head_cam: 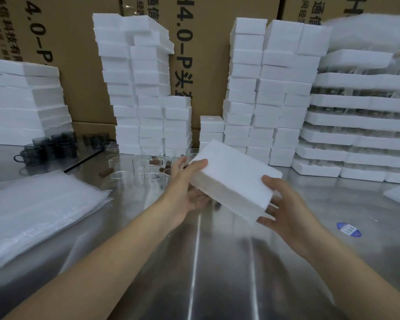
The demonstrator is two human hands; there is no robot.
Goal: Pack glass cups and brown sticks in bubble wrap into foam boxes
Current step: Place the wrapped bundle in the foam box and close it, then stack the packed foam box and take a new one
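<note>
One foam box [232,177], left hand [188,188], right hand [285,205] gripping

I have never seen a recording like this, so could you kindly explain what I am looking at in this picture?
There is no machine here: a person wears a camera on the head, so this single picture looks forward and down at their own arms. The left hand and right hand together grip one white foam box, tilted above a shiny metal table. On the table lie a pile of bubble wrap sheets at the left, clear glass cups and short brown sticks in the middle, and dark glass mugs farther back. Stacks of foam boxes stand behind, in front of cardboard cartons.
</note>
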